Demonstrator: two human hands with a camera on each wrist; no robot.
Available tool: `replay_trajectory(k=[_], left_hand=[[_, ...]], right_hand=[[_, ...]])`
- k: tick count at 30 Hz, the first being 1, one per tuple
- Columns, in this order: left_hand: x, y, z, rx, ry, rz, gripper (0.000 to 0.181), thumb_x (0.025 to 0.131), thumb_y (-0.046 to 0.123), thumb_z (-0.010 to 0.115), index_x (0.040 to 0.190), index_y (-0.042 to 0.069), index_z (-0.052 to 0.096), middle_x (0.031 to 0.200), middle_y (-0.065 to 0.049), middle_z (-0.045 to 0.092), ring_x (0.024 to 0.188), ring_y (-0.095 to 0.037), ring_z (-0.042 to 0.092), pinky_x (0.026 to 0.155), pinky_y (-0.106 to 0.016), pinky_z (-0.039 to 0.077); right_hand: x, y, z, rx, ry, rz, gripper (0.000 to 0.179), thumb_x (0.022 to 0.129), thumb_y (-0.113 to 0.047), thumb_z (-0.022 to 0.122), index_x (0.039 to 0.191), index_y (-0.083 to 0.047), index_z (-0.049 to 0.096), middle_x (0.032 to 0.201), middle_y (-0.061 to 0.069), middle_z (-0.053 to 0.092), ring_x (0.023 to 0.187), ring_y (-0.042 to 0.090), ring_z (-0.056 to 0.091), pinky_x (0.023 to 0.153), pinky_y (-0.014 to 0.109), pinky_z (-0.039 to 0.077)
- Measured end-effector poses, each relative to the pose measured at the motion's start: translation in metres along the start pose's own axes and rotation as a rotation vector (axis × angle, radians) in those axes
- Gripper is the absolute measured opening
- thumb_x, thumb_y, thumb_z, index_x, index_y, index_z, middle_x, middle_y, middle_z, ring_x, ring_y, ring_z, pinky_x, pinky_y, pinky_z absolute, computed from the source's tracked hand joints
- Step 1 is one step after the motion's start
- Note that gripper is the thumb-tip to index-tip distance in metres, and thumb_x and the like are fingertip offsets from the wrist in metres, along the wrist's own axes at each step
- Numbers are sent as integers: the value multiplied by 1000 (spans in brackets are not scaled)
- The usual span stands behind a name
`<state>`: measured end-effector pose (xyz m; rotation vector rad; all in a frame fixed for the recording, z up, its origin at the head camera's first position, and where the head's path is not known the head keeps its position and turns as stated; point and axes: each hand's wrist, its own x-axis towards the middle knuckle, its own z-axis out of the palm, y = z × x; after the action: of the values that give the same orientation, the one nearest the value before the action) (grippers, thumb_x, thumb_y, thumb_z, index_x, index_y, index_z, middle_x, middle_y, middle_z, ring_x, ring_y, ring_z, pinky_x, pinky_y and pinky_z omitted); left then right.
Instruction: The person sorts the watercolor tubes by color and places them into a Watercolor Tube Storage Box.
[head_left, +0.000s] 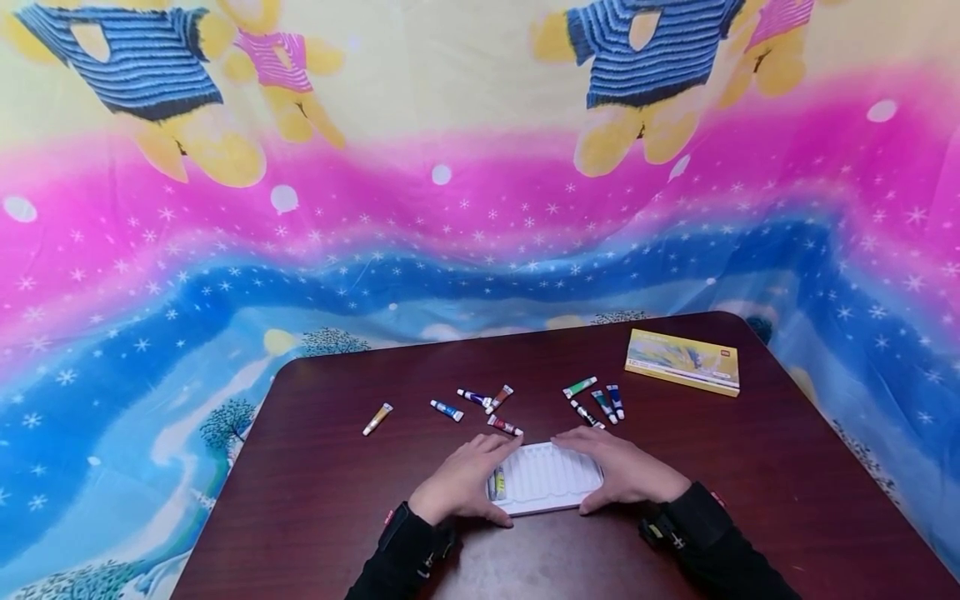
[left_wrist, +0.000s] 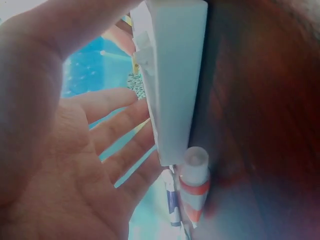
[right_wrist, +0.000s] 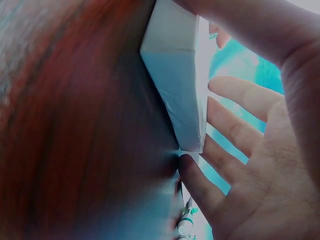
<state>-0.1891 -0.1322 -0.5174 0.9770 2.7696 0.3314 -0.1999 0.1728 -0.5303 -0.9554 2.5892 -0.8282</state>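
We have the white tray (head_left: 555, 475) on the surface (head_left: 315, 483), our left hand (head_left: 467, 480) and right hand (head_left: 624, 468) gripping its opposite ends between thumb and fingers. A yellow-marked tube (head_left: 501, 482) lies inside, at left; loose tubes (head_left: 504, 426) lie beyond.

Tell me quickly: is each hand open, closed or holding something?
Left hand: holding the left end of the white tray.
Right hand: holding the right end of the same tray.
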Motion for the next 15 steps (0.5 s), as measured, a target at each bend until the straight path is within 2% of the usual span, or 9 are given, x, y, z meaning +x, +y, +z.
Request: replay_trajectory(k=[7,12,14,15], left_hand=[[3,-1,0,-1,-2,-2,115,66,54,95,162,22,38,155,4,49,138,-20,47,115,-42,44],[3,-5,-4,-39,0,5,114,70,60,91,162,22,37,155,1,50,140,-23,48,115,-46,43],[2,-12,-7,-62,37,-8,107,76,61,86,162,21,38,155,-3,51,141,-26,49,116,-49,43],[1,-17,-9,-68,79,-20,100,80,59,84,161,19,40,154,-5,53,141,-28,50,115,-52,43]], right_hand=[[0,0,0,-1,2,1,97,75,-45,92,156,-17,48,152,8,50,132,30,50,102,52,49],[0,1,1,-5,6,-7,97,74,-45,92,156,-17,48,151,7,51,131,28,50,101,50,50],[0,1,1,-4,7,-10,97,74,-46,92,156,-17,48,150,7,51,130,28,50,101,50,50],[0,1,1,-3,7,-12,97,75,-46,92,156,-17,48,150,7,51,130,28,50,101,49,50]])
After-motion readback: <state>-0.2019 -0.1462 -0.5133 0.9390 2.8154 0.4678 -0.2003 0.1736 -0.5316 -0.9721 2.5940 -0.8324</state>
